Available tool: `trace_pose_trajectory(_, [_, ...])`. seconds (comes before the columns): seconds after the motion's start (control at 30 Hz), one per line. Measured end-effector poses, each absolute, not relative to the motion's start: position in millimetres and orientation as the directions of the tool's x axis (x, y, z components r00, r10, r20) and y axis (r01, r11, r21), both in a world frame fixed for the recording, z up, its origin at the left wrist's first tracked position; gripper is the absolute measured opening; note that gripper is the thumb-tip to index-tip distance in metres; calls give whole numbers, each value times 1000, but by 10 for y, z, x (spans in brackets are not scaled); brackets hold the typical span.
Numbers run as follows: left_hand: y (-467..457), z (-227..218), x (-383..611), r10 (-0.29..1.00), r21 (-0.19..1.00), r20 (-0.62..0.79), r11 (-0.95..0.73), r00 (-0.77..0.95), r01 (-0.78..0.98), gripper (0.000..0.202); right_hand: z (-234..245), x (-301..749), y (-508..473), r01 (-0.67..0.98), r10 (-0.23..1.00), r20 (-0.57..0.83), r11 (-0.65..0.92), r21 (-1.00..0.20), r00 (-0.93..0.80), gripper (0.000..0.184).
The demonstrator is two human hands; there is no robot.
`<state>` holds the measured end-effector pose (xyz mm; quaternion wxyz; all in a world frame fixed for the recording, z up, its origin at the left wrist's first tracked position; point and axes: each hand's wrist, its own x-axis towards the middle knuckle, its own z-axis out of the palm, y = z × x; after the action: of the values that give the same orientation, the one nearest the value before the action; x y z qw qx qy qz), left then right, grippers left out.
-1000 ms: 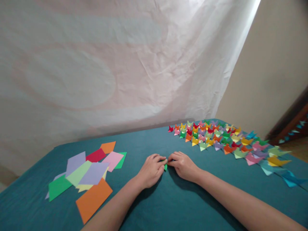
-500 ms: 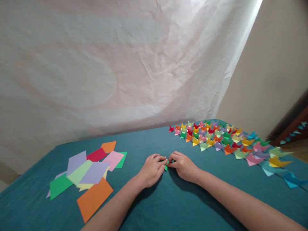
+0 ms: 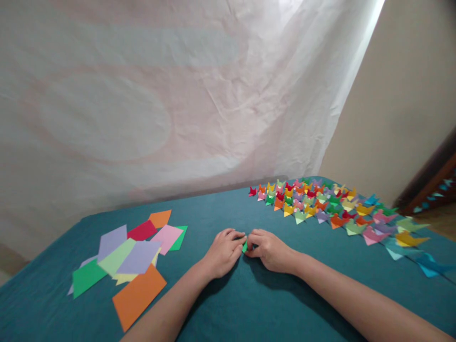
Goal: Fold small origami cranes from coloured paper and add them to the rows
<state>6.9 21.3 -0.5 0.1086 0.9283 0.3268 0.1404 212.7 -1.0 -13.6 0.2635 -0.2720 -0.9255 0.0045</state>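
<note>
My left hand (image 3: 223,251) and my right hand (image 3: 270,249) meet at the middle of the teal table (image 3: 249,304), fingertips pinched together on a small green folded paper (image 3: 244,246). Most of that paper is hidden between the fingers; only a green corner shows. Both hands rest low on the cloth, wrists toward me.
Loose coloured paper sheets (image 3: 128,259) lie spread at the left, an orange one (image 3: 138,295) nearest me. Rows of several small folded paper figures (image 3: 331,209) fill the right side up to the far edge. A white sheet (image 3: 160,95) hangs behind the table.
My fingers have shifted slightly on the green paper; my right hand has curled a little closer over it. The paper stays in the same spot.
</note>
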Motion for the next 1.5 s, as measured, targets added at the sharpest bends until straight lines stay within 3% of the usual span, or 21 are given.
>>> trace_pose_trajectory(0.13, [226,-15,57,634,301,189,-765,750,570,36,-112,2119,-32,463,492,546,863,-202,-678,27])
trace_pose_trajectory(0.33, [254,-27,47,616,299,195,-779,763,551,39,-136,2165,-2,590,615,681,740,-324,-398,36])
trace_pose_trajectory(0.83, [290,-82,26,662,459,251,-724,707,515,46,-199,2129,7,684,695,508,685,-252,-509,35])
trace_pose_trajectory(1.13, [323,-14,2,693,637,250,-644,676,424,37,-125,2102,-28,697,711,508,667,-265,-487,22])
trace_pose_trajectory(1.5, [356,83,-80,680,710,155,-581,716,398,37,-121,2110,-29,693,717,512,661,-286,-473,19])
